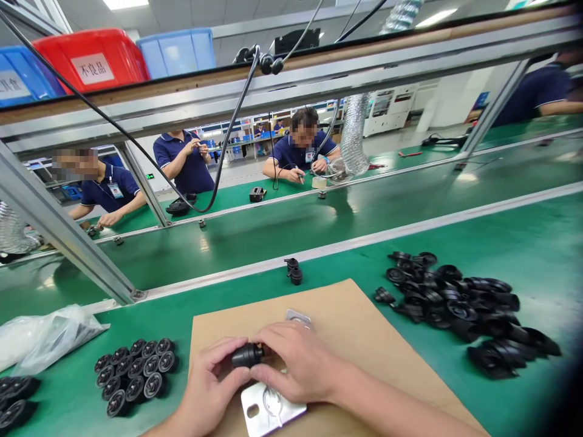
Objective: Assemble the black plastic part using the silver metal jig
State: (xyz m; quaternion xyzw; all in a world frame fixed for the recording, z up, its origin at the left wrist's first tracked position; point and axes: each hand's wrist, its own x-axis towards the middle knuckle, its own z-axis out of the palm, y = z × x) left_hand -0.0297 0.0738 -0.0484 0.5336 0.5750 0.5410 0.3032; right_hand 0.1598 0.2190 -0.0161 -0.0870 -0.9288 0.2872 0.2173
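Note:
My left hand (207,388) and my right hand (300,364) meet over a brown cardboard sheet (346,328). Both pinch one small black round plastic part (246,355), the left from below and the right from its right end. Under my hands lies a shiny metal plate (266,413) with a hole; another small metal piece (298,317) lies just beyond my right fingers. A neat group of several black round parts (136,373) sits left of the cardboard. A loose heap of black cup-like parts (464,309) lies to the right.
Two black parts (294,271) stand past the cardboard by a metal rail. Clear plastic bags (45,337) and more black parts (16,397) lie at far left. A slanted metal post (68,237) rises left. Other people work across the green conveyor (319,224). Coloured bins (91,60) sit overhead.

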